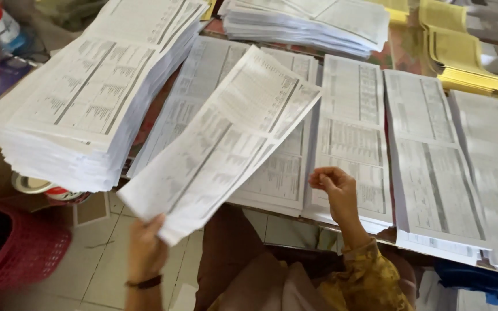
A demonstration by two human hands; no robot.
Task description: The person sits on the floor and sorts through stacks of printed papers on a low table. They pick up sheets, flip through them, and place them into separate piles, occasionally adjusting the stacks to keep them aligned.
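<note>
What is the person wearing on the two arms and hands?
The left hand is bare, with a thin dark band around the wrist and no sleeve in view. The right hand is also bare; its arm wears a mustard-yellow sleeve with a darker floral pattern, ending at the wrist.

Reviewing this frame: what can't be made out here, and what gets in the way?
Head view only:
- Left hand fingers: behind the printed sheet it holds.
- Table surface: nearly all covered by paper stacks.
- Print on the sheets: too small and blurred.
- Red basket: cut off by the left edge.
- Right hand grip: loosely curled over a stack; contact unclear.
</note>
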